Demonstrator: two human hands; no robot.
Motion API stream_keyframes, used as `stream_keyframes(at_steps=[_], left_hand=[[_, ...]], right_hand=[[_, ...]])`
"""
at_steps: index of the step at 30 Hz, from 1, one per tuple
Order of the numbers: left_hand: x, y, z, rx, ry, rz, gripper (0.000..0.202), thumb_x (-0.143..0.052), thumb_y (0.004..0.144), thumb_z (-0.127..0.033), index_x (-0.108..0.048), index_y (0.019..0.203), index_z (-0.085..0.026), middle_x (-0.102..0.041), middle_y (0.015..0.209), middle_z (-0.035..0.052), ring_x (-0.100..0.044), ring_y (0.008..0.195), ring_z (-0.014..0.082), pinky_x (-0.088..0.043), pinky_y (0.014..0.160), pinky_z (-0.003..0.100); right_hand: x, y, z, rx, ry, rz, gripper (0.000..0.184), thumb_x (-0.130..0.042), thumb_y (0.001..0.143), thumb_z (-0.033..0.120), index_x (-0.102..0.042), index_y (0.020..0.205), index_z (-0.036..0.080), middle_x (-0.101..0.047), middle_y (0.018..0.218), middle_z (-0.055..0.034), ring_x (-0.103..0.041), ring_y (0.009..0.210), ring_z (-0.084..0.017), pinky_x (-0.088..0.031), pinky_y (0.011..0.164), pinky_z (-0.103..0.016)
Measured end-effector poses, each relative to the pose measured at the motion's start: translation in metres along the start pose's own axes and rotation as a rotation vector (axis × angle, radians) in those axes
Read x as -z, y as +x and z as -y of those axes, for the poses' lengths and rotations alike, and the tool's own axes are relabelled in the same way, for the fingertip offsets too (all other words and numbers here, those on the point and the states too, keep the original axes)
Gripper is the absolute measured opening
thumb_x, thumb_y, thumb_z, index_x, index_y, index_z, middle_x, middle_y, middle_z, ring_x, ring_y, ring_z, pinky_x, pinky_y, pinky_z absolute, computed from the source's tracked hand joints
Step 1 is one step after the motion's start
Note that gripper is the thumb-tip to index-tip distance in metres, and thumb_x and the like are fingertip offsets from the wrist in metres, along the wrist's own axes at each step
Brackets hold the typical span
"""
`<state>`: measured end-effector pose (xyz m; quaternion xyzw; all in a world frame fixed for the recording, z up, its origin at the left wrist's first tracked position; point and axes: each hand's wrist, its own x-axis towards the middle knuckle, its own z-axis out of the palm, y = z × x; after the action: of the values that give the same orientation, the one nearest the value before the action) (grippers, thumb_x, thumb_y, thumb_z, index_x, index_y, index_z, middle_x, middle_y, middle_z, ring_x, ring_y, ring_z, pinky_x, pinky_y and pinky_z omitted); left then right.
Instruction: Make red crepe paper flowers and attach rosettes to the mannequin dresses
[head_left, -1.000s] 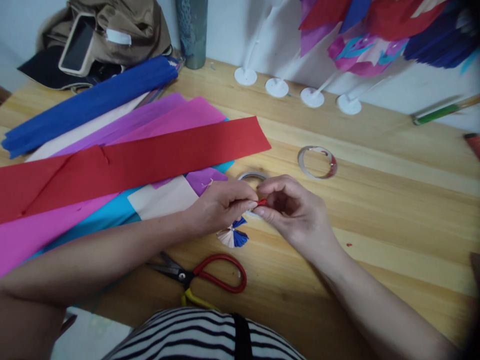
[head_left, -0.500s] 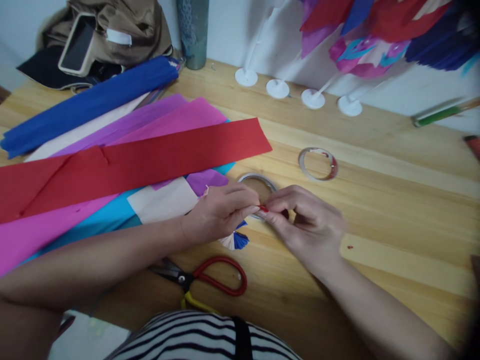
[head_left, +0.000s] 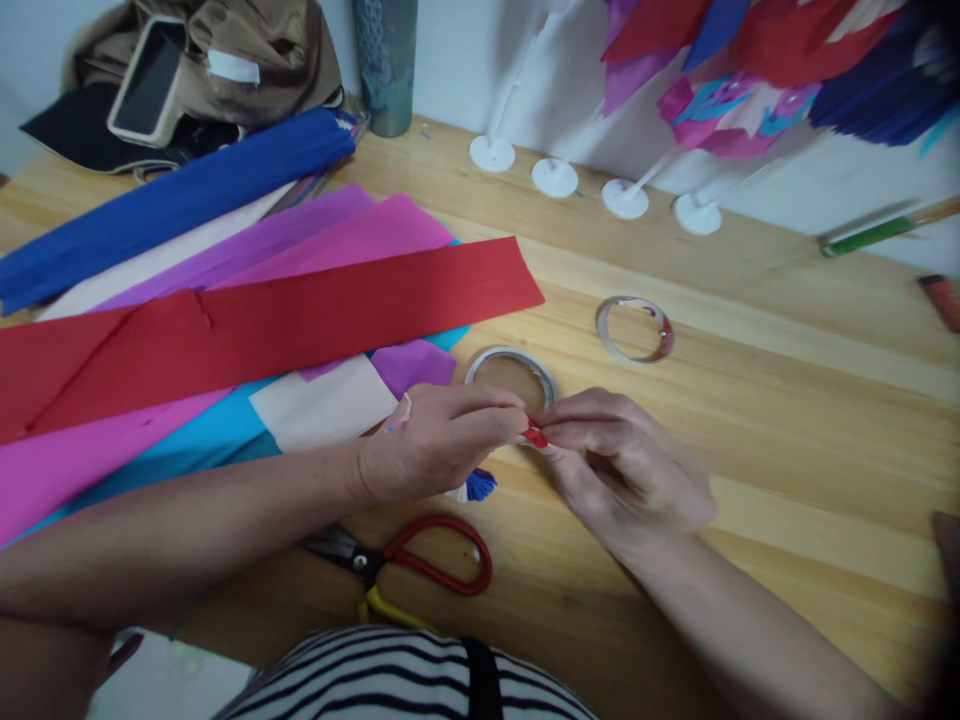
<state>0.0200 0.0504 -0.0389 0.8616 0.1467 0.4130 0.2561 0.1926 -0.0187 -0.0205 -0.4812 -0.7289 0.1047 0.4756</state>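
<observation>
A small red piece of crepe paper point(head_left: 534, 434) is pinched between the fingertips of both hands. My left hand point(head_left: 442, 435) is closed on its left end, palm down. From the other side my right hand point(head_left: 637, 470) grips it between thumb and fingers. Just under the hands lies a roll of tape point(head_left: 552, 384), partly covered by them. A blue and white fringed paper piece point(head_left: 480, 486) pokes out below my left hand; the rest of it is hidden. Nearer my body lie scissors point(head_left: 442, 575) with red and yellow handles.
A long red paper strip point(head_left: 360, 290) rests on pink, purple, blue and white sheets at the left. Another ring-shaped roll point(head_left: 665, 340) lies on the right. At the back stand several white stands point(head_left: 555, 178), a tumbler point(head_left: 386, 70), and a phone point(head_left: 148, 85) on a brown bag point(head_left: 277, 70).
Both hands have shifted slightly toward my body, and my right hand a little to the right. More of the red paper and of the tape roll shows.
</observation>
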Motion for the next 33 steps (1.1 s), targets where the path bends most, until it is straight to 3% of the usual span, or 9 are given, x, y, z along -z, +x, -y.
stream_keyframes(at_steps=[5, 14, 20, 24, 26, 29, 33], left_hand=[[-0.001, -0.002, 0.001, 0.032, -0.029, -0.024, 0.015, -0.049, 0.094, -0.02, -0.063, 0.089, -0.015, -0.075, 0.089, 0.0071, -0.07, 0.071, 0.011, -0.056, 0.063, 0.018], [-0.005, 0.001, 0.003, 0.0, -0.106, -0.055, 0.006, -0.053, 0.091, -0.015, -0.058, 0.087, -0.015, -0.073, 0.082, 0.0067, -0.069, 0.075, 0.0124, -0.055, 0.065, 0.02], [-0.004, 0.001, 0.001, 0.008, -0.093, -0.088, 0.005, -0.055, 0.085, -0.013, -0.054, 0.087, -0.017, -0.069, 0.08, 0.005, -0.065, 0.071, 0.0103, -0.053, 0.062, 0.018], [-0.003, 0.0, -0.001, 0.054, -0.095, -0.08, 0.019, -0.056, 0.082, -0.017, -0.055, 0.101, -0.015, -0.068, 0.08, 0.0038, -0.06, 0.061, 0.0082, -0.049, 0.053, 0.017], [-0.003, 0.0, 0.0, 0.037, -0.108, -0.066, 0.023, -0.056, 0.081, -0.016, -0.055, 0.104, -0.015, -0.069, 0.085, 0.0057, -0.063, 0.068, 0.0104, -0.051, 0.058, 0.018], [-0.004, 0.002, 0.003, -0.003, -0.164, -0.067, 0.015, -0.058, 0.081, -0.012, -0.059, 0.096, -0.014, -0.069, 0.088, 0.0094, -0.066, 0.079, 0.0141, -0.054, 0.066, 0.022], [0.0, 0.006, 0.008, 0.063, -0.322, -0.026, 0.003, -0.06, 0.086, -0.015, -0.063, 0.084, -0.014, -0.068, 0.081, 0.0075, -0.064, 0.073, 0.0111, -0.053, 0.065, 0.021]], right_hand=[[0.001, 0.0, 0.0, -0.041, 0.054, -0.002, 0.027, -0.065, 0.077, 0.0, -0.065, 0.085, 0.026, -0.068, 0.08, -0.0039, -0.066, 0.066, -0.017, -0.052, 0.055, -0.031], [-0.002, 0.001, -0.012, 0.116, 0.031, 0.017, 0.018, -0.065, 0.081, 0.005, -0.062, 0.085, 0.022, -0.065, 0.079, -0.0036, -0.064, 0.065, -0.015, -0.053, 0.054, -0.028], [-0.003, 0.001, -0.016, 0.051, 0.074, 0.055, 0.017, -0.062, 0.084, 0.006, -0.06, 0.085, 0.023, -0.062, 0.08, -0.0034, -0.061, 0.069, -0.015, -0.053, 0.057, -0.028], [-0.003, 0.0, -0.016, 0.033, 0.096, 0.048, 0.018, -0.064, 0.083, 0.005, -0.06, 0.085, 0.022, -0.062, 0.081, -0.0037, -0.061, 0.07, -0.015, -0.051, 0.058, -0.029], [-0.004, 0.0, -0.016, 0.02, 0.115, 0.045, 0.018, -0.065, 0.081, 0.005, -0.06, 0.085, 0.021, -0.062, 0.081, -0.0037, -0.061, 0.07, -0.015, -0.051, 0.059, -0.029], [-0.005, 0.0, -0.016, -0.013, 0.162, 0.049, 0.018, -0.067, 0.081, 0.005, -0.061, 0.084, 0.022, -0.061, 0.08, -0.0027, -0.06, 0.069, -0.014, -0.05, 0.059, -0.029], [-0.006, 0.0, -0.017, -0.143, 0.269, 0.088, 0.016, -0.068, 0.081, 0.008, -0.061, 0.079, 0.022, -0.06, 0.075, -0.001, -0.058, 0.068, -0.014, -0.048, 0.06, -0.029]])
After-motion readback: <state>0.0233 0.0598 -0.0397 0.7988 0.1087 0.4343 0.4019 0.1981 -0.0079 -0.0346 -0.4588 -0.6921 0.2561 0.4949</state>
